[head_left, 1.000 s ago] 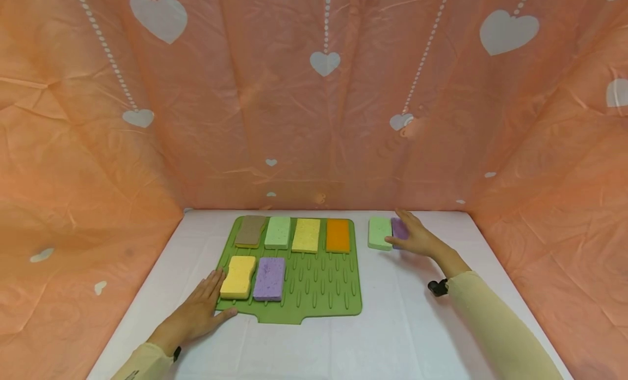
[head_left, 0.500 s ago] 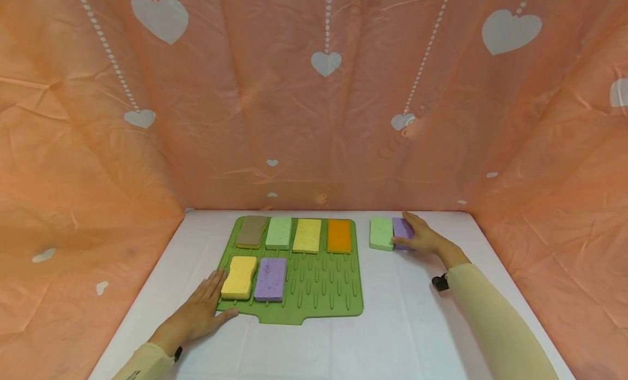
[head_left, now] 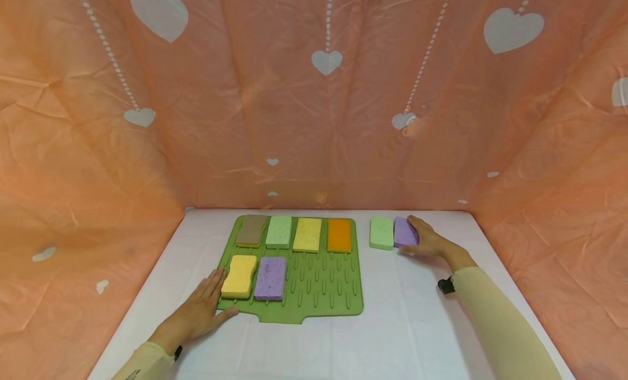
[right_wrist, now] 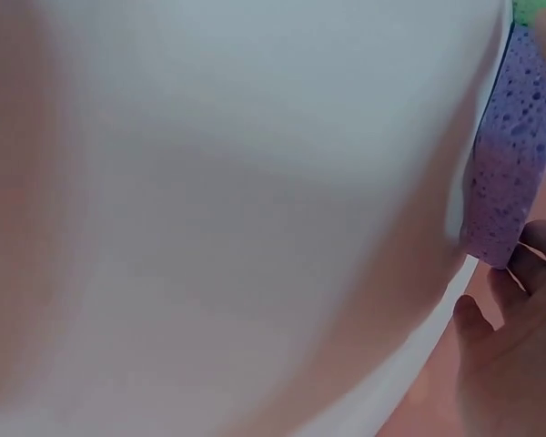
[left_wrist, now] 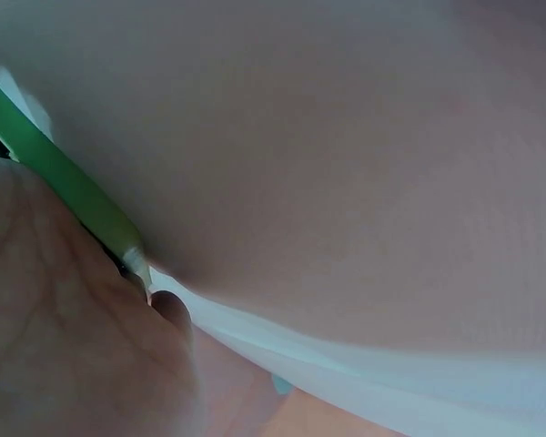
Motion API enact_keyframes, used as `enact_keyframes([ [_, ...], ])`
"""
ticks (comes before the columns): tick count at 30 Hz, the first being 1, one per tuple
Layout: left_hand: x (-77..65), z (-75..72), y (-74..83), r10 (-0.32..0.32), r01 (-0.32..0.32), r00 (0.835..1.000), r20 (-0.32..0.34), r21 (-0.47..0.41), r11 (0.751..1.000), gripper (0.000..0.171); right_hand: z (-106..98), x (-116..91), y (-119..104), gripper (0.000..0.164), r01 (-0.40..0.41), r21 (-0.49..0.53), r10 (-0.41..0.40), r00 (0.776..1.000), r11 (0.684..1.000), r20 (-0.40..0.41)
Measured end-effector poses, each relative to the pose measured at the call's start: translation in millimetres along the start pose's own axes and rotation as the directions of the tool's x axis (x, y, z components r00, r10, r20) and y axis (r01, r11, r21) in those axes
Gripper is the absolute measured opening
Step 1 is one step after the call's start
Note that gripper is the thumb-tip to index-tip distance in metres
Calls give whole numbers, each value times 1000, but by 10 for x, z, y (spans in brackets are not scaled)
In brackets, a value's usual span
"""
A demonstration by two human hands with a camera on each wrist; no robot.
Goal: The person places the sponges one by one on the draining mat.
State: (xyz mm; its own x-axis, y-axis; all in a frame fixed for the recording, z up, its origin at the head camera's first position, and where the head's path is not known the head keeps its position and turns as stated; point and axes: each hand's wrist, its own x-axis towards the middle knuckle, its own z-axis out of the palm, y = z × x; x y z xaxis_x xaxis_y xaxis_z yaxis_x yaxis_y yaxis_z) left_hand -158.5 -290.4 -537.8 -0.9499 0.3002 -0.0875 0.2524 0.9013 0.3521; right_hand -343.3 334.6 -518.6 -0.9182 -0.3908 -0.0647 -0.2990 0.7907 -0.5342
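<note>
My right hand (head_left: 426, 239) is at a purple sponge (head_left: 405, 231) on the white table. Its thumb is at the near end and its fingers at the far end, holding the sponge (right_wrist: 514, 150) lengthwise. Close to its left lies a light green sponge (head_left: 381, 233). My left hand (head_left: 198, 306) rests with straight fingers on the left edge of a green ridged mat (head_left: 324, 293). By those fingertips sits a yellow wavy-sided sponge (head_left: 239, 276), with another purple sponge (head_left: 270, 278) beside it. The left wrist view catches the hand (left_wrist: 82, 319) against the mat's green edge (left_wrist: 73, 187).
Along the mat's back row lie a brown-topped sponge (head_left: 252, 230), a pale green sponge (head_left: 279, 231), a pale yellow sponge (head_left: 307, 235) and an orange sponge (head_left: 339, 235). Orange cloth walls (head_left: 314, 151) with white hearts enclose the table (head_left: 382, 325) at the back and sides.
My right hand has moved slightly right and closed round the purple sponge, which has turned a little and shifted slightly away from the light green one. My left hand has stayed put.
</note>
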Motion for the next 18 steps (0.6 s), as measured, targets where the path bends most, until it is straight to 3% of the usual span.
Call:
enact_keyframes([
  [7,-12,-23,25,-3,3,1000,-2,-8,1000,105,-14,-60,31,112,-7,-16,7,1000,1000,3],
  [18,-9,-24,30,-5,5,1000,0,-5,1000,104,-15,-182,91,115,-45,-7,45,996,999,-72],
])
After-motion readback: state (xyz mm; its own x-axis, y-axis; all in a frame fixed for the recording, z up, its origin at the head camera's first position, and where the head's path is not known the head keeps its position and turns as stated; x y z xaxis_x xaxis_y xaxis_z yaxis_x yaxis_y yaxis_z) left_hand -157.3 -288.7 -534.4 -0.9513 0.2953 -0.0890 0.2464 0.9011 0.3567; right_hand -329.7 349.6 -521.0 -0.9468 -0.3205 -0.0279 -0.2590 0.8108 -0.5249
